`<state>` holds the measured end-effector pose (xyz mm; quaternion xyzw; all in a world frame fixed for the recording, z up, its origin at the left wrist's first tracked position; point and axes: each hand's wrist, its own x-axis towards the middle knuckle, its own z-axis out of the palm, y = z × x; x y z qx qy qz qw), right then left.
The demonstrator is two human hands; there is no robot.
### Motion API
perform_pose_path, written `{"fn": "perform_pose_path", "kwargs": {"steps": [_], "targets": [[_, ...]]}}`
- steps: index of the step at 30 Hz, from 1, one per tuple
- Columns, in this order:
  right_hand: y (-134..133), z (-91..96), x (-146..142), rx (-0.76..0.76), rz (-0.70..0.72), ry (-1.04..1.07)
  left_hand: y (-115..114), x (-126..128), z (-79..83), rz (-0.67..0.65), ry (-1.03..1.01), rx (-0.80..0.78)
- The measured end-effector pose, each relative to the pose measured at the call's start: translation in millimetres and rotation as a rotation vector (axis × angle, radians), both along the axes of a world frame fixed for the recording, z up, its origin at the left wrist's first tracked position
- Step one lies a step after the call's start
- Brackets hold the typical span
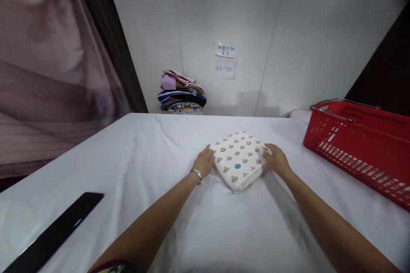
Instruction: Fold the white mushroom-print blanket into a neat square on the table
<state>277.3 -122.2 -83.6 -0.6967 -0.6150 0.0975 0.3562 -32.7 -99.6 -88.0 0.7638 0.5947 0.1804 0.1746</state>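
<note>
A folded white cloth [238, 158] printed with grey, red and blue mushroom shapes is held in the middle of the white-covered table, its layers showing along the near edge. At its left corner, my left hand [204, 162], with a bracelet at the wrist, grips the edge. My right hand [276, 158] is closed around the opposite right corner, with the thumb on top. The fingertips under the cloth are hidden. Whether the cloth rests on the table or is slightly lifted, I cannot tell.
A red plastic basket [361, 145] with a metal handle stands at the right. A flat black object [54, 232] lies at the front left. Beyond the table's far edge, a stack of folded cloths [182, 94] sits by the wall, below paper signs [225, 69]. A curtain [48, 72] hangs at the left.
</note>
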Motion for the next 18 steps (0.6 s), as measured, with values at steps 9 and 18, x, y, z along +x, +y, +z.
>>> {"fn": "perform_pose_path", "kwargs": {"steps": [9, 18], "targets": [[-75, 4.6, -121, -0.217, 0.528, -0.416, 44, -7, -16.5, 0.101, -0.095, 0.064], [-80, -25.6, -122, 0.016, 0.471, -0.657, 68, -18, -18.9, 0.164, -0.116, 0.077]]}}
